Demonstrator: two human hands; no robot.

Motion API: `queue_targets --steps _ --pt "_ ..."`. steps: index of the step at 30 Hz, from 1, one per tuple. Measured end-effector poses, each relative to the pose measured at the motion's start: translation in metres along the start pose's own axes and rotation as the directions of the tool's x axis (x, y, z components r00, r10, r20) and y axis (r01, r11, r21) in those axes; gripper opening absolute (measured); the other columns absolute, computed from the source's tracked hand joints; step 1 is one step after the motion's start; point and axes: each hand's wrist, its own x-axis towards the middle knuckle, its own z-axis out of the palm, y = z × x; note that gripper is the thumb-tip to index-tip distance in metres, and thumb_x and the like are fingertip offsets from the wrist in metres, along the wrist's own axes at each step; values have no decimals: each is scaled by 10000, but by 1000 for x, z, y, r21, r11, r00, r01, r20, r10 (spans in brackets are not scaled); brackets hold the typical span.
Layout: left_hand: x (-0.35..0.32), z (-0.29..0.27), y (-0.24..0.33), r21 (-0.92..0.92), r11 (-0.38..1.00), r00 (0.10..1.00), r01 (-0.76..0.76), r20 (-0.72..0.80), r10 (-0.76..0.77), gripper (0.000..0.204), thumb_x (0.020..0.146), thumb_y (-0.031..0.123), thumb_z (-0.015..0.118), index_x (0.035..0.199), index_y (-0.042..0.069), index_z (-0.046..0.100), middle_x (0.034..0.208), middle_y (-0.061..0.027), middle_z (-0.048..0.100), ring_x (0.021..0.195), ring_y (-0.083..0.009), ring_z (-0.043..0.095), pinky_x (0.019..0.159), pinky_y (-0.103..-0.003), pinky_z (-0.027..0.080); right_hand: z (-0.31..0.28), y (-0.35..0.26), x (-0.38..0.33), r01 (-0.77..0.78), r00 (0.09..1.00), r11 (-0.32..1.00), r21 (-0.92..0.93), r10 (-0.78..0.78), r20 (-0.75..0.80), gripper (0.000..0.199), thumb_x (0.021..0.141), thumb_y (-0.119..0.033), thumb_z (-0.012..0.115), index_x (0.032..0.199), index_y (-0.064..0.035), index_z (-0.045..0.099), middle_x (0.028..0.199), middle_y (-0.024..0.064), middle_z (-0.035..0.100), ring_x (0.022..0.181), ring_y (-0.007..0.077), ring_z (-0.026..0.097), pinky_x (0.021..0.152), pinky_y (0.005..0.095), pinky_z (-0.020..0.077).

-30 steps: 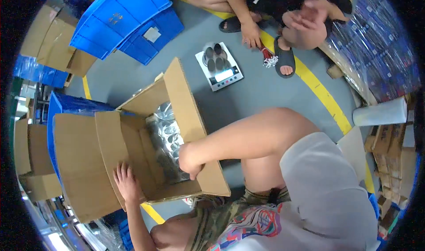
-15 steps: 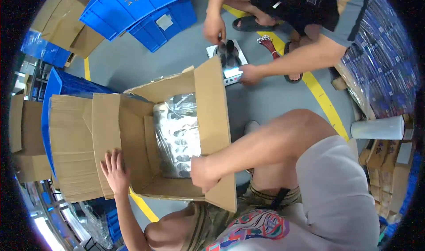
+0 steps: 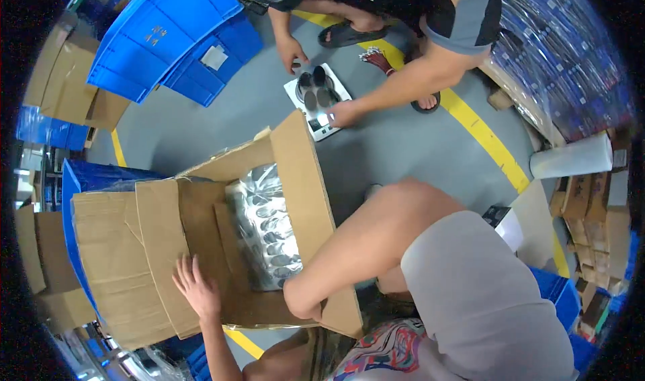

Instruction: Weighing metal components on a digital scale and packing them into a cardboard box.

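An open cardboard box stands in front of me, its flaps folded outward. Inside lies a clear plastic-wrapped pack with rows of dark oval shapes, its kind unclear. My left hand rests on the left flap, fingers spread, holding nothing. At the box's near right side, my right hand reaches over the edge beside the right flap. Its fingers are hidden, so any grip cannot be made out. It is close to the pack's near end.
Across from me a co-worker's hand touches a white scale bearing several dark round-ended pieces. Blue bins stand at the far left. A bundle of red wires and a white roll are to the right.
The view has shifted, and the box sits lower in it. My left hand remains on the flap, my right at the box's near side. The co-worker's other hand has drawn away from the scale.
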Motion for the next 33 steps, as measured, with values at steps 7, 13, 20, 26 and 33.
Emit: queue_targets --steps 7,13,20,26,33 --pt "12 5 17 -94 977 982 -190 -2 190 524 716 118 566 1227 84 453 1378 -117 360 1327 -322 257 1092 -524 154 8 6 35 -36 997 997 64 31 71 404 751 -478 581 1024 -198 680 1083 7 642 981 257 586 797 428 477" --pt "18 6 24 -158 973 986 -168 -6 169 418 748 103 539 1162 69 501 1309 -128 430 1283 -328 329 1078 -523 197 20 11 32 -25 999 996 84 24 22 396 776 -459 576 1040 -180 673 1093 21 638 986 276 582 809 435 479" --pt "11 27 18 -229 952 978 -204 -14 206 358 738 69 553 1096 45 540 1155 -152 522 1171 -335 432 1040 -492 284 5 8 3 -50 999 994 93 48 26 360 772 -405 584 1001 -146 686 1015 54 661 911 287 610 751 423 498" --pt "36 48 55 -408 911 831 65 527 176 384 772 210 559 1121 53 533 1006 -185 603 963 -357 560 822 -441 451 20 5 -11 37 996 982 185 -21 -89 192 695 -198 598 828 -115 708 833 79 682 758 256 645 591 406 502" --pt "36 116 82 -505 860 670 79 666 329 580 792 333 594 1266 42 428 1144 -198 568 1039 -359 552 868 -444 450 24 5 -20 51 992 978 204 -26 -120 210 726 -213 602 867 -106 714 902 88 682 839 270 648 636 425 513"
